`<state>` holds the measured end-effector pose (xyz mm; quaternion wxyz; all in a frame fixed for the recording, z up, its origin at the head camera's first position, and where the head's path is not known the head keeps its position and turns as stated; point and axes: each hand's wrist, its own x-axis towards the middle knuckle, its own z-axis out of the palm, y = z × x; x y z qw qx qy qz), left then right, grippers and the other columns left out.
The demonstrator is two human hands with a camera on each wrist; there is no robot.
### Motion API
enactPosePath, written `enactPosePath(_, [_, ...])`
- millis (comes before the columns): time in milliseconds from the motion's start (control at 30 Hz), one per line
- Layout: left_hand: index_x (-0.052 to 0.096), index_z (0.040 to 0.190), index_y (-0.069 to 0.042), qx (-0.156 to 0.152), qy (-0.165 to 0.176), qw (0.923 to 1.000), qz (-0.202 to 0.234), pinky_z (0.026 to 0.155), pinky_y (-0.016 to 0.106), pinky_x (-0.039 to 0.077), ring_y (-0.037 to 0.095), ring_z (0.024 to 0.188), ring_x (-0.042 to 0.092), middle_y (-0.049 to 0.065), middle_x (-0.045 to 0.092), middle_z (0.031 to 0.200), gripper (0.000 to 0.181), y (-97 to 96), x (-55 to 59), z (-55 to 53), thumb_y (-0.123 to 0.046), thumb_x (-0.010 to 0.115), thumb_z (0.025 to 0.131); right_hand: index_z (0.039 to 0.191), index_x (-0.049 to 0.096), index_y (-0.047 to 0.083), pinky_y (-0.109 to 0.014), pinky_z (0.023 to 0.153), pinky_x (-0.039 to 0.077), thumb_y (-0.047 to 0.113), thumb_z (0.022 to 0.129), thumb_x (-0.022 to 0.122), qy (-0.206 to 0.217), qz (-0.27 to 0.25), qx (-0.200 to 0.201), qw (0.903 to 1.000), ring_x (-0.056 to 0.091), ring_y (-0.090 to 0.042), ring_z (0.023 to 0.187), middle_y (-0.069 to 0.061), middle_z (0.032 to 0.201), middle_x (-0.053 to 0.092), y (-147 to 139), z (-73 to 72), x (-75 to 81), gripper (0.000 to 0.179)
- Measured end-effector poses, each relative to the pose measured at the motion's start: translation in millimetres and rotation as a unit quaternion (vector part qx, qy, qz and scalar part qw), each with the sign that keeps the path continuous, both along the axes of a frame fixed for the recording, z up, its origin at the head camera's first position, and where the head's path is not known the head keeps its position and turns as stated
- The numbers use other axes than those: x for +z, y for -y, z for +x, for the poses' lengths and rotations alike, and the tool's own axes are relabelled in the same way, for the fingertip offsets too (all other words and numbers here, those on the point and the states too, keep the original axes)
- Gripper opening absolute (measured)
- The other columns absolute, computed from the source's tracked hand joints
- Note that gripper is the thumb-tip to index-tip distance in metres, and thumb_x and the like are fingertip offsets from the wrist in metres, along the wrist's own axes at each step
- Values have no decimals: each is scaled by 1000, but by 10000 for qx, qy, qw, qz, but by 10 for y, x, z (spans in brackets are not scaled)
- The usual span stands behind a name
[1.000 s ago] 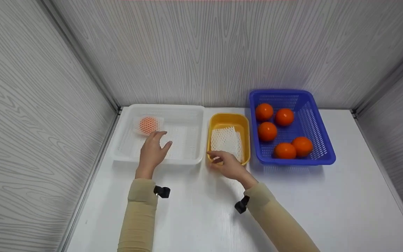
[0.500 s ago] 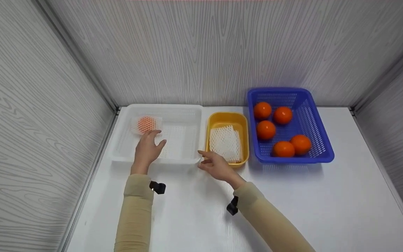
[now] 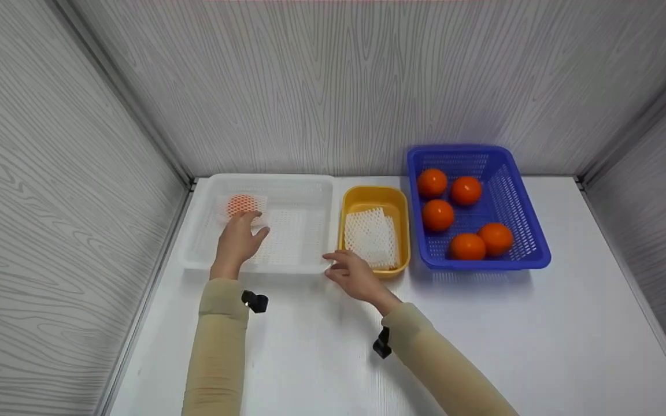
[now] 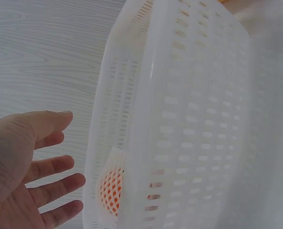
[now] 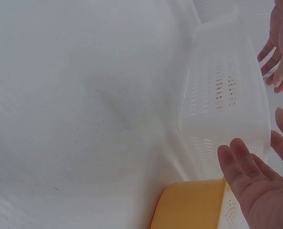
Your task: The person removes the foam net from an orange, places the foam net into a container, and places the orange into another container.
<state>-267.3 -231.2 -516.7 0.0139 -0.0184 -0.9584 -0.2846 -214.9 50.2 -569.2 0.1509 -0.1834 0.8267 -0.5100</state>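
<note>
A white slotted basket (image 3: pixel 287 268) stands on the left of the table. An orange in a white foam net (image 3: pixel 241 204) lies toward its back left, its lower part hidden by fingertips in the head view. Over that basket hovers my left hand (image 3: pixel 236 241), fingers spread and relaxed; in the left wrist view a gap separates them from the netted orange (image 4: pixel 110 193). My right hand (image 3: pixel 356 277) is at the basket's front right corner, beside the yellow tub (image 3: pixel 376 195), with loosely bent fingers and nothing held. Whether its fingertips touch the rim, I cannot tell.
Flat white foam nets (image 3: pixel 370 237) lie in the yellow tub. To the right, a blue basket (image 3: pixel 483 264) holds several bare oranges (image 3: pixel 438 215). Wood-grain panels (image 3: pixel 333 86) close off the back and both sides of the white table (image 3: pixel 310 358).
Both hands have shifted a little to the left. The right hand has gone from the yellow tub's front edge to the white basket's corner. The view has shifted slightly.
</note>
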Motion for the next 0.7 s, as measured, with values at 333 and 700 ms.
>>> enactPosePath(333, [55, 134, 3, -92, 445, 9988, -154, 103, 54, 38, 39, 128, 46, 22, 51, 137, 46, 93, 69, -250, -20, 64, 95, 122, 66, 7, -35, 96, 48, 13, 96, 64, -198, -51, -725, 9972, 55, -30, 121, -19, 151, 34, 73, 15, -51, 26])
enactPosePath(700, [50, 137, 6, 3, 1153, 9933, -116, 107, 52, 33, 39, 133, 39, 24, 45, 143, 47, 188, 52, -438, -18, 60, 98, 106, 72, 0, -32, 90, 52, 10, 94, 67, -575, -311, -1227, 9903, 61, -30, 112, -20, 140, 46, 128, 39, -59, 16])
